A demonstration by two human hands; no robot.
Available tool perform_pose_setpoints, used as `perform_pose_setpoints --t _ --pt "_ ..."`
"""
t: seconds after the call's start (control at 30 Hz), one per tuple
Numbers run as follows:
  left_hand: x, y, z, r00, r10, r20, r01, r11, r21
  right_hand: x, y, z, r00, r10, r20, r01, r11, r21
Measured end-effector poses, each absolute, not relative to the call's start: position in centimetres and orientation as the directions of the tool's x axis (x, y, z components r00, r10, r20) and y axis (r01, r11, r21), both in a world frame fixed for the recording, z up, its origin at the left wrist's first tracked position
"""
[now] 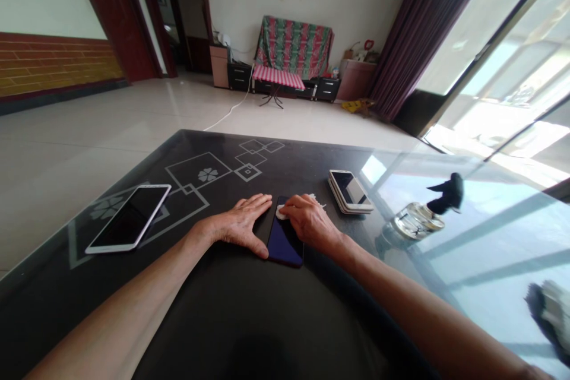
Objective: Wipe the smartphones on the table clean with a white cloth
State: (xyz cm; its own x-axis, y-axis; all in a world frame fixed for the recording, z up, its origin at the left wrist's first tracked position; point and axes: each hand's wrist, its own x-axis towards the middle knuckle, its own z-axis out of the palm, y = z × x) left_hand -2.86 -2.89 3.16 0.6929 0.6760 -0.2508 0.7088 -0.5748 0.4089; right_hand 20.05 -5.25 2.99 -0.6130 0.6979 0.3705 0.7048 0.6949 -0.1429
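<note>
A dark blue smartphone (284, 246) lies flat on the black glossy table (209, 309) between my hands. My left hand (240, 222) rests open beside it, fingers stretched forward and thumb at its left edge. Over the phone's upper end, my right hand (310, 221) is closed on a crumpled white tissue (280, 212), which touches the screen. Part of the tissue sticks out beyond the knuckles; the rest is hidden under the fingers.
A large white-framed phone (129, 219) lies at left. Right of my hands are stacked white phones (350, 191) and a clear spray bottle (418, 221) with a black nozzle. A blurred grey-and-white item (552, 312) sits at far right. A striped-cloth folding table (278, 78) stands beyond.
</note>
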Motion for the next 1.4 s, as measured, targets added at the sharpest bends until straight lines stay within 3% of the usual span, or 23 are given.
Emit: perform_pose_setpoints --t 0.23,0.53,0.73,0.97,1.07,1.23,1.4 --pt "-2.9 -2.8 2.8 0.694 0.677 -0.245 0.707 -0.577 0.408 19.8 -6.3 3.0 -0.638 0.671 0.378 0.667 0.727 -0.163" --pt "-2.9 -2.7 2.8 0.698 0.679 -0.227 0.702 -0.587 0.402 19.0 -1.1 2.2 -0.503 0.758 0.415 0.776 0.608 -0.17" --pt "-2.9 -2.7 2.8 0.701 0.676 -0.226 0.697 -0.582 0.42 19.2 -5.4 2.5 -0.557 0.719 0.417 0.708 0.673 -0.215" --pt "-2.7 -3.0 3.3 0.68 0.691 -0.245 0.72 -0.567 0.4 20.3 -10.2 4.2 -0.682 0.675 0.282 0.627 0.738 -0.249" --pt "-2.6 -3.1 3.6 0.675 0.689 -0.264 0.726 -0.557 0.403 20.9 -9.5 3.7 -0.63 0.701 0.334 0.652 0.711 -0.263" --pt "-2.7 -3.1 3.5 0.69 0.681 -0.246 0.711 -0.576 0.402 21.2 -7.2 2.3 -0.496 0.754 0.429 0.743 0.625 -0.24" --pt "-2.9 -2.8 2.8 0.695 0.681 -0.231 0.707 -0.587 0.395 20.4 -8.1 3.3 -0.567 0.729 0.384 0.723 0.663 -0.192"
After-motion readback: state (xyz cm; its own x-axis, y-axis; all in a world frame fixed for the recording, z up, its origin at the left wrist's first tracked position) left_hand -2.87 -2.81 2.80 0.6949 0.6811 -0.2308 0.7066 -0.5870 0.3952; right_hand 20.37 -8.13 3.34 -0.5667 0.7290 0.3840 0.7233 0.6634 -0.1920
